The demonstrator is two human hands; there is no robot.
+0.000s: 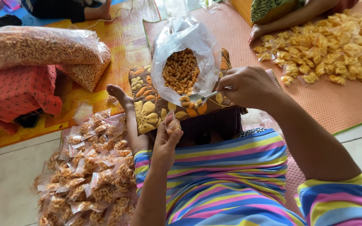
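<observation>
Steel glints where a small spoon (204,97) is pinched between thumb and fingers of the right hand (248,86), the grip closed snugly round the handle end, and a few orange spiral snacks (185,99) are carried in its bowl at the mouth of the big clear plastic bag (181,46). That bag is propped on a floral cushion (147,113) resting on the lap, its mouth gaping toward the wearer. A little clear packet (171,121) is pinched between the fingertips of the left hand (167,140), which is otherwise loosely curled; whether the packet's mouth is held open cannot be told, since it is mostly hidden by the fingers. The spoon's long axis lies nearly level, running left to right across the view, with the bowl pointing left toward the packet and the handle pointing right into the palm. For the step to be done well, the bowl is best kept level until it is over the packet, the packet's mouth should be spread and brought just beneath the bowl's tip, and the tipping should be made slowly so no spirals are spilled onto the cushion. Filled packets (89,180) are heaped on the tiled floor to the left, and another person's pile (336,46) lies on the mat well apart.
</observation>
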